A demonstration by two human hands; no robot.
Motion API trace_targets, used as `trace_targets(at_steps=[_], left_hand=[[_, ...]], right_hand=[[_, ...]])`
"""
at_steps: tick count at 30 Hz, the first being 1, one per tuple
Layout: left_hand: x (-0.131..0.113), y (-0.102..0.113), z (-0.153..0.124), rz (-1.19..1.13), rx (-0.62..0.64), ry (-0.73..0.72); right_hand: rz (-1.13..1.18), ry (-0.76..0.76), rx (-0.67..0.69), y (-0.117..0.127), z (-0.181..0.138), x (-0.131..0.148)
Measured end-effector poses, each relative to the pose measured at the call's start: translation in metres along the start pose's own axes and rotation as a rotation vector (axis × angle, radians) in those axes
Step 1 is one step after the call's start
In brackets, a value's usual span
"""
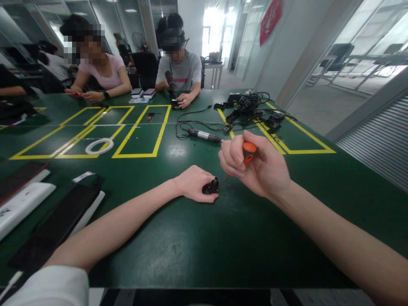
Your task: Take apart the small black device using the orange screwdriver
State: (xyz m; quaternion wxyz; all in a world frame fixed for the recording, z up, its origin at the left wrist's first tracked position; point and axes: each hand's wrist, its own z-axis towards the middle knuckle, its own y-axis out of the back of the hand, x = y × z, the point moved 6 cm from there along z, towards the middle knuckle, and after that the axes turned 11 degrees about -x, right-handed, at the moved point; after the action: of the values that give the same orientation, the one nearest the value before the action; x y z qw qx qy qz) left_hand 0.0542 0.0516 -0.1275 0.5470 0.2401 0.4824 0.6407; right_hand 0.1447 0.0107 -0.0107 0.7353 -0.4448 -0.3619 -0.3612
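Note:
My left hand [196,185] rests on the green table, its fingers closed round a small black part [211,187] with a short round stub pointing up. My right hand [259,163] is raised to the right of it, wrapped round the orange and black handle of a screwdriver [249,149]. The thin shaft slants down and left from the hand, and its tip is near the black part; I cannot tell if they touch. Beyond my right hand lies a black and silver pen-shaped electric tool [204,135] with a cable. Tiny dark pieces [208,149] lie on the table in front of it.
Tangled black cables and adapters [248,108] lie at the back right. A white tape roll [99,146] sits inside yellow tape outlines. At left are a white power strip [25,208] and a black pouch [60,221]. Two people sit across the table [178,255], hands on small parts.

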Motion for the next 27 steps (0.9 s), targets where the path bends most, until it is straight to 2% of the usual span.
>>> trace_targets(at_steps=[5, 11, 16, 21, 27], left_hand=[[0.0004, -0.0011, -0.0002, 0.021, 0.014, -0.001], [-0.0005, -0.0001, 0.0003, 0.005, 0.023, 0.011], [-0.0006, 0.0008, 0.0006, -0.003, 0.029, 0.017], [-0.0007, 0.0014, 0.0005, -0.025, 0.023, 0.019], [-0.0008, 0.001, 0.0003, -0.019, 0.039, 0.027]], right_hand=[[0.085, -0.011, 0.006, 0.0006, -0.0034, -0.0006], [-0.014, -0.017, -0.047, 0.0024, 0.0004, 0.0002], [0.035, -0.002, -0.043, 0.0052, -0.0021, 0.0018], [-0.024, 0.025, -0.12, 0.007, 0.001, 0.0039], [0.033, -0.023, -0.034, 0.0093, -0.0001, 0.0035]])
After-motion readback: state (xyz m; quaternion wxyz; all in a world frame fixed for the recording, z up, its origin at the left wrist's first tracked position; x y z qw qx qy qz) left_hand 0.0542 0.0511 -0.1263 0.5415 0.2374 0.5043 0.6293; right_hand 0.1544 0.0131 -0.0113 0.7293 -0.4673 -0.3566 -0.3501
